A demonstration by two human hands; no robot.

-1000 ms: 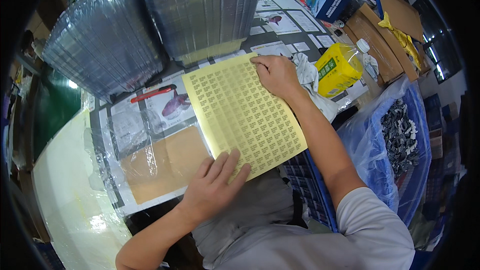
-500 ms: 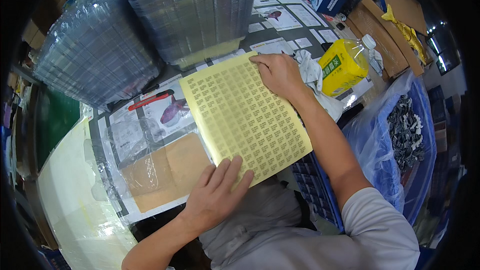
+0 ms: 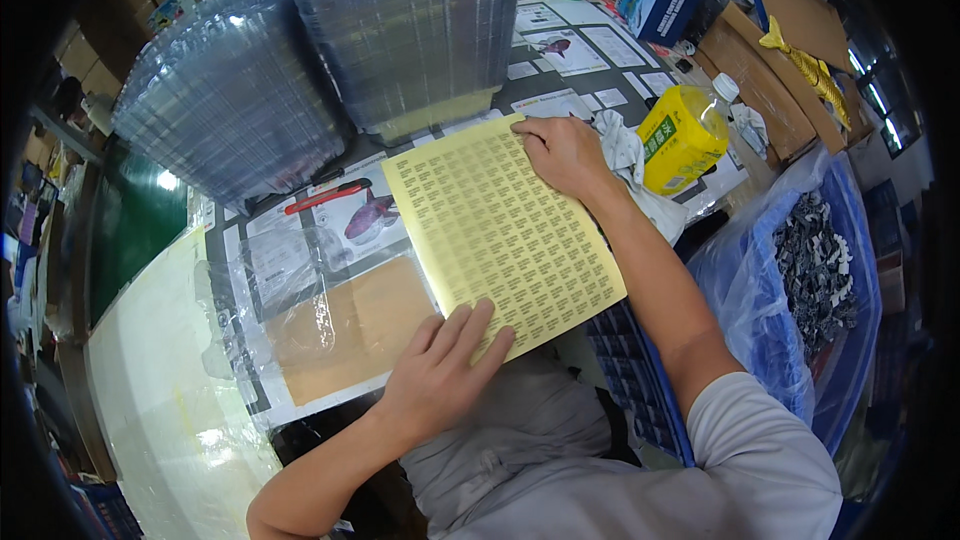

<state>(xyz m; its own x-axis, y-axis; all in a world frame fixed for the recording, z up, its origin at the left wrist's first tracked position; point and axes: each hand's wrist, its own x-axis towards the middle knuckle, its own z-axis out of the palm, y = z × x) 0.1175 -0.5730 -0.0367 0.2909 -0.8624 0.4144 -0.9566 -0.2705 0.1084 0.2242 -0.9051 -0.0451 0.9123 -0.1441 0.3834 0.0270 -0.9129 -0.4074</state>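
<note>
A yellow sheet of small printed labels [image 3: 500, 225] lies at a slant on the table, its near edge reaching past the table's front. My left hand [image 3: 445, 355] rests on the near edge with its fingers stretched out flat. At the far right corner, my right hand [image 3: 565, 155] has its fingers curled and closed on the sheet's edge; the fingertips are partly hidden. Left of the sheet are a red utility knife [image 3: 328, 196] and a brown piece of card [image 3: 360, 320] partly under clear plastic film [image 3: 300, 260].
Tall stacks of clear plastic trays [image 3: 410, 40] stand at the far left. On the right are a yellow jug [image 3: 685, 140], a white cloth [image 3: 640, 180], an open cardboard box [image 3: 750, 70] and a blue plastic-lined bin [image 3: 740, 280] with dark small parts. A blue crate [image 3: 640, 370] sits below the table edge.
The view has shifted slightly, so the table and stacks appear a little further right. Both hands keep their places on the label sheet.
</note>
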